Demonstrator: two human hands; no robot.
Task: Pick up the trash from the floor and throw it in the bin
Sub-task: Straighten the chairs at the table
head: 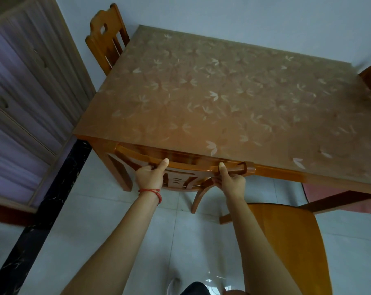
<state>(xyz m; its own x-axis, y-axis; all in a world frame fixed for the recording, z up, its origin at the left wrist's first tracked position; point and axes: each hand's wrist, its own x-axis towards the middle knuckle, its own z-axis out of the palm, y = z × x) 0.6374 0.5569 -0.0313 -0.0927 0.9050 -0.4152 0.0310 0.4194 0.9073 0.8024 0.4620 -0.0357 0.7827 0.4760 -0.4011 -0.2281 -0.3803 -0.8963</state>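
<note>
Head view: both hands gripped the top rail of a wooden chair [186, 165] tucked under the near edge of the table [222, 99]. Left hand [150, 174] at 7 o'clock of frame centre, fingers curled round the rail, thumb up along its near face; a red string bracelet [151, 191] sat on that wrist. Right hand [231, 180] at 5 o'clock, also wrapped on the rail, thumb pointing up. The rail's long axis ran left to right, about 9 to 3 o'clock, parallel to the table edge; the chair back faced the person. Chair seat and most legs hidden under the table; one curved leg [198, 199] showed. Trash and bin: neither could be made out on the visible floor [116, 241].

A second chair [105, 37] stood at 11 o'clock by the table's far left corner. A third chair's seat [286, 241] sat at 4 o'clock, cut off by the frame's bottom edge. Blurred wood at 2 o'clock, unidentifiable. Cabinet [20, 103] at 9 o'clock.
</note>
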